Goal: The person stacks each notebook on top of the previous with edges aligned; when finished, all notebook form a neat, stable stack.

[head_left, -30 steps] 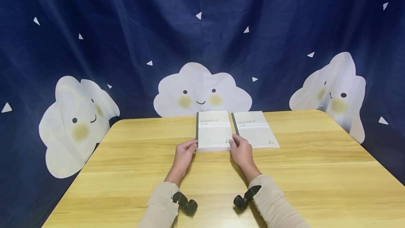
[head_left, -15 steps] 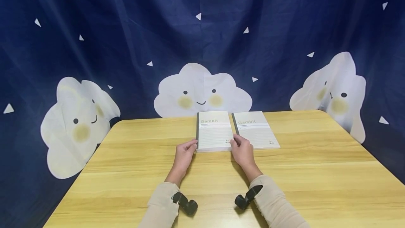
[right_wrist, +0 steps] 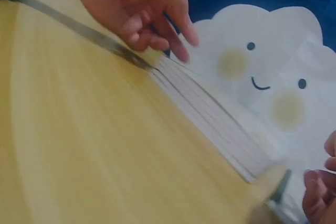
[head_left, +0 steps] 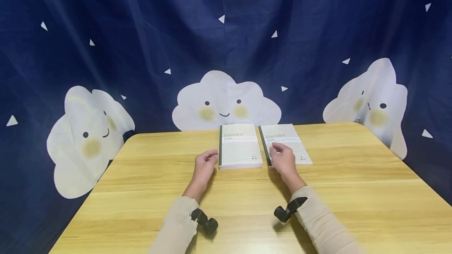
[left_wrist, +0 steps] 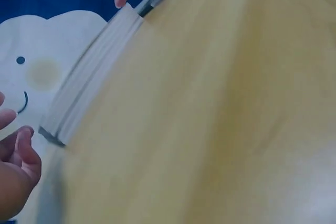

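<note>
- The tabletop [head_left: 353,191] is unchanged; both notebooks are kept side by side at the middle of its far edge.
- The thick stack of notebooks [head_left: 240,146] is left where it was, now released by both hands.
- The single notebook [head_left: 287,144] is now covered at its near left part by the right hand [head_left: 284,160], moved over from the stack; fingers are loosely bent, nothing gripped.
- The left hand [head_left: 205,166] is drawn slightly back, just beside the stack's near left corner, fingers relaxed, apart from it.
</note>
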Motion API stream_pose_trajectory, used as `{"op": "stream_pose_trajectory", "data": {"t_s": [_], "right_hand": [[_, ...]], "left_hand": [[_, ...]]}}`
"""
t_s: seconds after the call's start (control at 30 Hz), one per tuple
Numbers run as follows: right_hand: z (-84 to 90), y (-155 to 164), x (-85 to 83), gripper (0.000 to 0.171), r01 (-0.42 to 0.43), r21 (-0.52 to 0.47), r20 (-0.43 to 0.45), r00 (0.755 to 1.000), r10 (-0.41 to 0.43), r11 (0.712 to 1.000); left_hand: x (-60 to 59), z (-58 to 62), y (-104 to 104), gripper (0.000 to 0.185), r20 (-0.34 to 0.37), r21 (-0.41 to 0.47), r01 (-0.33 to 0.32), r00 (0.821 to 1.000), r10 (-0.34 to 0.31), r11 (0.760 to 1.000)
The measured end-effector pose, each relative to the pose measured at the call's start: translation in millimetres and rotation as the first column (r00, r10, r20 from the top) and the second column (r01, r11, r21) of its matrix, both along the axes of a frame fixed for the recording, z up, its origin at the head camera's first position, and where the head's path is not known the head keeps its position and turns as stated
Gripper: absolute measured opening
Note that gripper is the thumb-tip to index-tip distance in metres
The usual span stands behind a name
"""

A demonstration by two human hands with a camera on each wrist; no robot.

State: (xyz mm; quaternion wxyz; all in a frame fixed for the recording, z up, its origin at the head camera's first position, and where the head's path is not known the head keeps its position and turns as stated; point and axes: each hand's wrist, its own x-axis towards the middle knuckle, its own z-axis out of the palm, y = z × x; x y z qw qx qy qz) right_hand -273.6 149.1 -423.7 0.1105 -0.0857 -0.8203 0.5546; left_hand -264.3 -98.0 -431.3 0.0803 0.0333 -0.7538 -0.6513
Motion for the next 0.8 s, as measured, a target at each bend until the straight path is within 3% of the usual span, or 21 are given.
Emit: {"op": "stream_pose_trajectory", "data": {"t_s": [0.13, 0.33, 0.57, 0.8], "right_hand": [[9.9, 17.2, -3.0, 0.042, -0.076, 0.006, 0.046, 0.996, 0.075, 0.997], [18.3, 44.5, -7.2, 0.045, -0.136, 0.172, 0.087, 0.989, 0.122, 0.976], [23.7, 75.7, -8.8, 0.049, -0.179, 0.328, 0.157, 0.978, 0.134, 0.928], [29.0, 90.1, -8.6, 0.052, -0.188, 0.382, 0.214, 0.971, 0.111, 0.905]], "left_hand": [[-3.5, 13.8, 5.3, 0.030, 0.008, -0.047, 0.011, 1.000, -0.010, 0.999], [-9.0, 30.1, 22.6, 0.033, 0.016, -0.104, 0.062, 0.998, -0.061, 0.993], [-15.3, 35.2, 63.2, 0.035, 0.012, -0.085, 0.111, 0.994, -0.111, 0.990], [-11.8, 37.9, 111.0, 0.042, 0.060, -0.155, 0.205, 0.978, -0.198, 0.966]]}}
